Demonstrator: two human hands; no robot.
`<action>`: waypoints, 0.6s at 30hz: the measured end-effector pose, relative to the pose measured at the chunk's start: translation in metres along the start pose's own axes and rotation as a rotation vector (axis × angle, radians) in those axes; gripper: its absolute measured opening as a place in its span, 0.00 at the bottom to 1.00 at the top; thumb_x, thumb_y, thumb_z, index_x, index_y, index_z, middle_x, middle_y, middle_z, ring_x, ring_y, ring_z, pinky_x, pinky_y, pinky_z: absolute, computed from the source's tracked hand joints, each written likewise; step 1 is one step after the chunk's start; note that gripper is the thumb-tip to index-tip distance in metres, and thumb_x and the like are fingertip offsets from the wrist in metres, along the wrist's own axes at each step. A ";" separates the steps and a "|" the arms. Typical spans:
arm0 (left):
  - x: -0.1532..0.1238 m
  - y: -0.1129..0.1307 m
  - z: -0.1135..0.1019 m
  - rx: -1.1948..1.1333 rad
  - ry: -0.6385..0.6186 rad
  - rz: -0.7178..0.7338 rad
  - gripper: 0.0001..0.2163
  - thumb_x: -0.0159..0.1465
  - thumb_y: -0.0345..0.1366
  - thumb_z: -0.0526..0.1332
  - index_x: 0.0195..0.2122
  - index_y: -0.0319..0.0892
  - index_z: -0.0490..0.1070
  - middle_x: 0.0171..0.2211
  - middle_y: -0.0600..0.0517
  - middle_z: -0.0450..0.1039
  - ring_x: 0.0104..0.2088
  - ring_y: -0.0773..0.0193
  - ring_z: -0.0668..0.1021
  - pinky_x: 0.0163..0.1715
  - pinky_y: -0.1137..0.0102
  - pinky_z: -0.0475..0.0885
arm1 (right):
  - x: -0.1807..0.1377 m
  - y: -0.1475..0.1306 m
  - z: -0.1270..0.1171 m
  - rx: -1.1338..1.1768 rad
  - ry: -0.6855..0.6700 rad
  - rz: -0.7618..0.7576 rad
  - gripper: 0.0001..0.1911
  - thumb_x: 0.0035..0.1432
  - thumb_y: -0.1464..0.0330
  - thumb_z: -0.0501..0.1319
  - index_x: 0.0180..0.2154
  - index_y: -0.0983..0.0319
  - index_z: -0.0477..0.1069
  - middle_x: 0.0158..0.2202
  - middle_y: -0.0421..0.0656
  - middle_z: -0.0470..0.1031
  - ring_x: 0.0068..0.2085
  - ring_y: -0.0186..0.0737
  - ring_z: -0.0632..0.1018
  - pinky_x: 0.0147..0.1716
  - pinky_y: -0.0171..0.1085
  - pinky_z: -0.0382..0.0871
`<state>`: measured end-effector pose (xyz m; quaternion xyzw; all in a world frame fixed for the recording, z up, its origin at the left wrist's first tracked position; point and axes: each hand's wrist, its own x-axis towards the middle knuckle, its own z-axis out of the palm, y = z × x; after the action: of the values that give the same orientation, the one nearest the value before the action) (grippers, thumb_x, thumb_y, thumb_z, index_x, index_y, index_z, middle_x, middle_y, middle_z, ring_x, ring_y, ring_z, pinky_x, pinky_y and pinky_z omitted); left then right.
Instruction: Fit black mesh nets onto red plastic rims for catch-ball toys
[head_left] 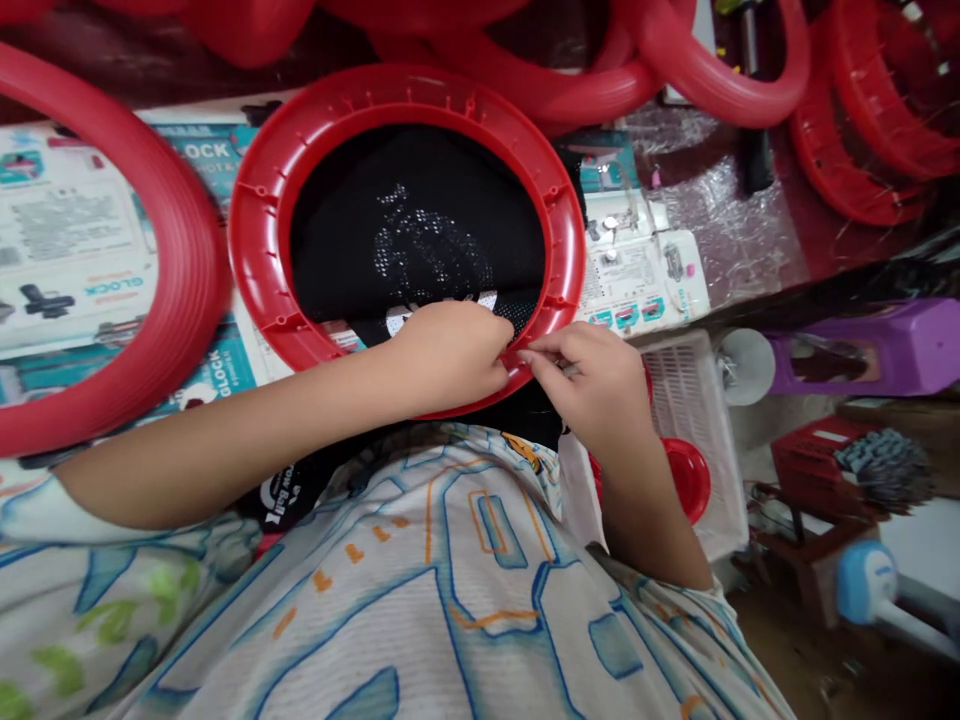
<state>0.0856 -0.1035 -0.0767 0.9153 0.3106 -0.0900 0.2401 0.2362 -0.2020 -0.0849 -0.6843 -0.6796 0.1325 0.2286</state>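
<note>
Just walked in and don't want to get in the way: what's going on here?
A person is working at the near edge of a red ring. The left hand is curled at that edge; the right hand pinches beside it, though anything it holds is too small to make out. Black fabric shows through the ring's opening. A white basket stands to the right.
</note>
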 end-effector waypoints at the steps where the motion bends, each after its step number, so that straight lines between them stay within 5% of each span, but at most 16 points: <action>1: 0.000 -0.001 0.002 -0.002 0.002 0.013 0.10 0.59 0.37 0.57 0.29 0.39 0.76 0.27 0.46 0.76 0.32 0.55 0.79 0.31 0.66 0.69 | 0.002 0.001 -0.004 0.007 -0.001 -0.008 0.07 0.63 0.69 0.60 0.33 0.62 0.76 0.33 0.45 0.80 0.37 0.43 0.78 0.40 0.42 0.69; 9: -0.003 -0.008 0.010 -0.064 0.002 0.057 0.09 0.60 0.36 0.55 0.30 0.40 0.74 0.30 0.46 0.77 0.35 0.52 0.80 0.31 0.64 0.67 | 0.023 0.014 -0.011 0.047 -0.041 -0.002 0.05 0.61 0.70 0.63 0.32 0.61 0.75 0.33 0.44 0.77 0.37 0.42 0.77 0.39 0.41 0.68; 13: -0.004 -0.010 0.012 -0.087 0.041 0.056 0.17 0.59 0.35 0.55 0.49 0.40 0.71 0.29 0.50 0.77 0.31 0.56 0.79 0.28 0.67 0.65 | 0.026 0.018 -0.009 0.075 -0.041 0.031 0.04 0.59 0.69 0.65 0.31 0.62 0.76 0.31 0.42 0.77 0.35 0.41 0.76 0.38 0.40 0.67; 18: -0.006 -0.014 0.020 -0.002 0.122 0.250 0.17 0.61 0.32 0.53 0.49 0.42 0.73 0.29 0.48 0.76 0.33 0.55 0.79 0.32 0.65 0.70 | 0.026 0.016 -0.009 0.089 -0.044 0.083 0.05 0.57 0.69 0.67 0.29 0.62 0.76 0.28 0.40 0.76 0.31 0.37 0.74 0.36 0.38 0.66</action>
<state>0.0720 -0.1064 -0.0974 0.9505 0.2081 -0.0031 0.2308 0.2555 -0.1772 -0.0819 -0.6978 -0.6491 0.1869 0.2382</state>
